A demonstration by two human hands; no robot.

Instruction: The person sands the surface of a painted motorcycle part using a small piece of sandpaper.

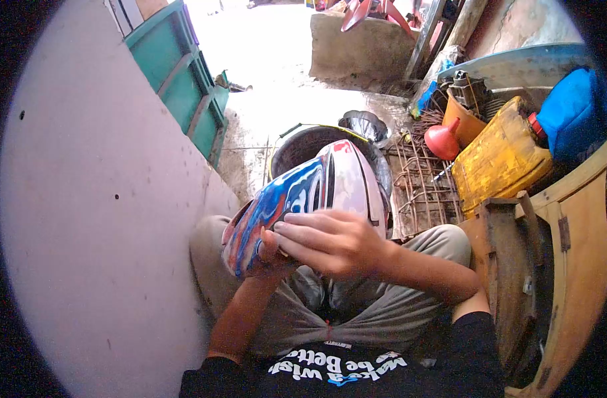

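Observation:
A glossy shell shaped like a helmet (287,189), swirled in blue, white and red-orange with dark slots, rests tilted between my raised knees. My left hand (270,264) grips its lower edge, thumb up and the other fingers mostly hidden beneath. Across the near side of the shell lies my right hand (333,240), its fingers bent, close together and whitish with dust. Whatever may be under those fingertips is hidden. Just beyond the shell stands a dark bucket (293,151) with a yellow-green rim or handle.
A pale wall (104,199) runs along my left, with a green door (184,73) farther on. To the right are a yellow jerrycan (505,152), a red funnel (442,138), a blue container (572,109), a rusty wire grid (419,179) and wooden furniture (575,245).

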